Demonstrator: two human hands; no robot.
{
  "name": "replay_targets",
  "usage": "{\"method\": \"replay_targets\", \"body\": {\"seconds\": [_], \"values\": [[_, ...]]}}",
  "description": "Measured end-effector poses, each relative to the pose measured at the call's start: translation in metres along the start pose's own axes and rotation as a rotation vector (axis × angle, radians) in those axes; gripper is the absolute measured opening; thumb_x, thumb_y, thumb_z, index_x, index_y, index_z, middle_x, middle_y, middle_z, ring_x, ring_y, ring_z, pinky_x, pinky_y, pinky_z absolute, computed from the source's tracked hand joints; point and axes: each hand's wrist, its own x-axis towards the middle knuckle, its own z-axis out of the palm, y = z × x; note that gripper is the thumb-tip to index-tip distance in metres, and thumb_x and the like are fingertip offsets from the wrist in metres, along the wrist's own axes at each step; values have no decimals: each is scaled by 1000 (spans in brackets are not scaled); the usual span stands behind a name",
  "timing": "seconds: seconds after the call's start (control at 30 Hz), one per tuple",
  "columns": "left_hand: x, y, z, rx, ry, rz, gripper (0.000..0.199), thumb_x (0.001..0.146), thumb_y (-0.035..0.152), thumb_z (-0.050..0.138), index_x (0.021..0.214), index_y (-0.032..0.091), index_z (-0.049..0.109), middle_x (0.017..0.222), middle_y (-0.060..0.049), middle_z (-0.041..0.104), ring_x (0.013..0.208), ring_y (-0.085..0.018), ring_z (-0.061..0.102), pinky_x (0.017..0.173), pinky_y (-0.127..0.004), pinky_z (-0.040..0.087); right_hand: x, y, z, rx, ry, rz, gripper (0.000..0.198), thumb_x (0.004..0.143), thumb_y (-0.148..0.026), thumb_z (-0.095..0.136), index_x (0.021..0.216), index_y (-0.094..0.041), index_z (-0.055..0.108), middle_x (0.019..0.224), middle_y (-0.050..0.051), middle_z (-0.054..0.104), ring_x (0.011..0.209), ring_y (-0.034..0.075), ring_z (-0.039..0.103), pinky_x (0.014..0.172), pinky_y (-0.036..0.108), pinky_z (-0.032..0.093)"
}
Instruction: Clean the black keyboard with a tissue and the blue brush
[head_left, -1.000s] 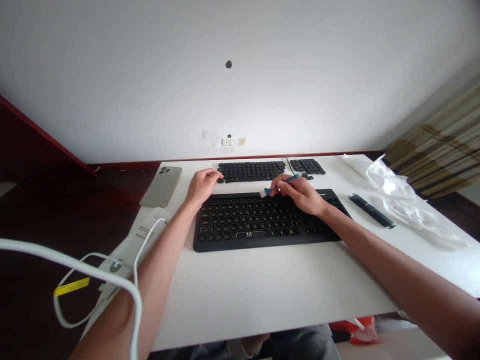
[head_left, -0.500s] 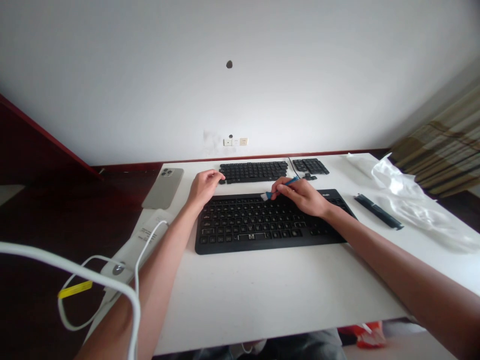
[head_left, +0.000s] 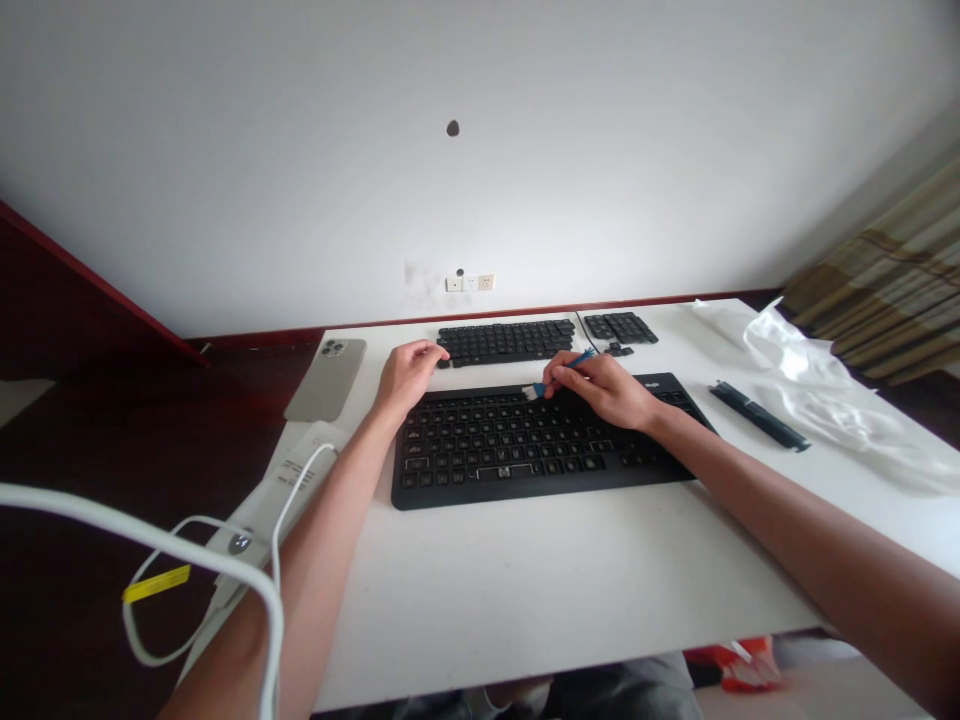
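Still, the right hand holds the brush in a narrow grip, its pale bristles at the keyboard's far edge, almost exactly as half a second ago; mainly, the view has tilted slightly. The keyboard lies on the bench, with loose keycaps beyond it. The left hand's fingertips are drawn together beside the nearest-left keycaps, as before; whether they grip anything, I cannot tell.
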Motion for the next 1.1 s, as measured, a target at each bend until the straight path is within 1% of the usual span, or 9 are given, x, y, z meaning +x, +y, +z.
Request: {"method": "replay_targets", "body": {"seconds": [0.27,0.37,0.53,0.6,0.67,0.77,0.93,1.0,1.1], "values": [[0,1,0,0,-8,-1,30,85,44,64,86,19,80,59,0,55,59,-16,47,58,-29,29,0,-1,-1,-3,19,20,52,112,-58,50,95,-18,77,98,10,77,87,23,71,87,41,54],[0,0,0,-10,-6,1,30,85,45,64,86,19,80,59,1,55,58,-15,46,58,-28,28,-1,0,-1,4,3,2,52,113,-57,49,97,-18,79,102,10,78,87,22,70,89,41,54],[2,-4,1,-39,0,11,31,84,45,65,85,18,79,59,1,54,57,-14,44,57,-28,27,-1,1,2,-18,42,23,54,113,-57,48,92,-17,78,107,11,78,91,22,72,89,41,54],[2,-4,1,-41,0,13,30,84,44,65,85,18,79,59,1,53,57,-14,43,57,-28,27,-1,1,4,33,29,35,50,113,-56,49,98,-18,77,106,11,78,92,23,73,88,40,55],[2,-3,1,-39,-2,11,30,84,44,65,85,18,79,59,1,53,57,-14,43,57,-28,26,-1,3,4,83,25,52,47,113,-56,49,110,-18,77,104,11,80,94,23,74,88,41,56],[1,-2,0,-39,-2,7,30,84,44,65,85,18,79,59,2,52,57,-14,43,57,-28,26,-1,5,2,81,51,69,46,113,-55,50,121,-18,76,101,9,81,96,24,74,90,42,54],[0,-1,0,-43,-3,6,29,84,44,66,85,18,79,58,2,52,57,-14,43,57,-28,26,0,4,-1,64,-16,36,54,114,-56,48,95,-17,79,105,12,79,95,23,72,92,40,51],[1,-1,0,-41,-1,8,29,84,44,66,85,18,79,58,1,52,57,-14,44,57,-28,26,-1,3,-1,65,-24,29,53,114,-57,48,97,-17,79,104,12,78,95,23,72,91,40,51],[1,-1,0,-37,-1,6,29,84,43,66,85,18,79,58,1,53,57,-15,44,57,-28,26,-1,4,-1,78,29,42,51,114,-57,47,103,-17,77,94,9,77,87,22,71,86,40,51]]}}
